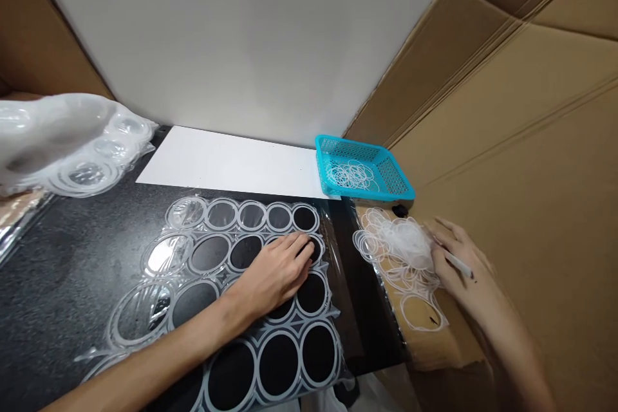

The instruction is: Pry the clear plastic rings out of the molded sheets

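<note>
Ring sheet (284, 360) is lying near on the black table (58, 257), with the left hand (277, 270) pressing on it, fingers spread flat. Right hand (463, 278) is pinching a thin pick (456, 264) beside the loose rings (403, 244). Pinning that sheet firmly looks key, imo.

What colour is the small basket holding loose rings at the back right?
The basket is turquoise blue with perforated mesh sides, seen best in the head view.
</note>
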Available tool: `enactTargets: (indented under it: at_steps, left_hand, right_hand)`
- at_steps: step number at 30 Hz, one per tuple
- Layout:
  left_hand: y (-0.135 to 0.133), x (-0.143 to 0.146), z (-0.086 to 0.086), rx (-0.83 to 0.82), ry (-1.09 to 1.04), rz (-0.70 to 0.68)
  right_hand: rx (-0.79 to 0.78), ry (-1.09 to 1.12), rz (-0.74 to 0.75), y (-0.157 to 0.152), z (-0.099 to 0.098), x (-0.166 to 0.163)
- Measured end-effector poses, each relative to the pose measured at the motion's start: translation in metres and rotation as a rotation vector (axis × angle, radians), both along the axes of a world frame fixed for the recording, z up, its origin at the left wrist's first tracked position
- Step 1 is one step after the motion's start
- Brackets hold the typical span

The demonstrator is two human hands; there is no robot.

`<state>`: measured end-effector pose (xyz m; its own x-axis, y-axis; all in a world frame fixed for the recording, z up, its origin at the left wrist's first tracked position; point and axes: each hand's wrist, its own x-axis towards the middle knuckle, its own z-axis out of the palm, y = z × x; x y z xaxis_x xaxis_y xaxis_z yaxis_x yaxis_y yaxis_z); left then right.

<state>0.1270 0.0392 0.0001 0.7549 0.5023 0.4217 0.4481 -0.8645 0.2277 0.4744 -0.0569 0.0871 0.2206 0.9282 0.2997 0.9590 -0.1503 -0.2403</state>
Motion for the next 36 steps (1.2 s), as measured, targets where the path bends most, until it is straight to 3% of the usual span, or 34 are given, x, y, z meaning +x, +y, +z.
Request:
enactTargets:
  at_steps: [5,7,10,14,20,36]
  left_hand:
    - [-0.010,-0.022,0.013,0.042,0.054,0.164]
    - [-0.011,-0.033,0.011,0.071,0.102,0.221]
    - [-0.011,-0.043,0.002,0.107,0.139,0.224]
    - [-0.010,-0.043,-0.005,0.104,0.138,0.231]
    - [-0.010,-0.042,-0.006,0.088,0.111,0.230]
    - [-0.012,-0.042,-0.009,0.055,0.104,0.235]
  right_hand:
    - [0.077,0.088,-0.052,0.007,0.005,-0.061]
    - [0.050,0.241,0.066,0.021,0.000,-0.094]
    - [-0.111,0.435,0.347,0.045,-0.013,-0.137]
    - [-0.250,0.538,0.597,0.080,-0.031,-0.168]
    - [-0.322,0.538,0.686,0.110,-0.038,-0.173]
    - [-0.401,0.469,0.758,0.121,-0.031,-0.170]
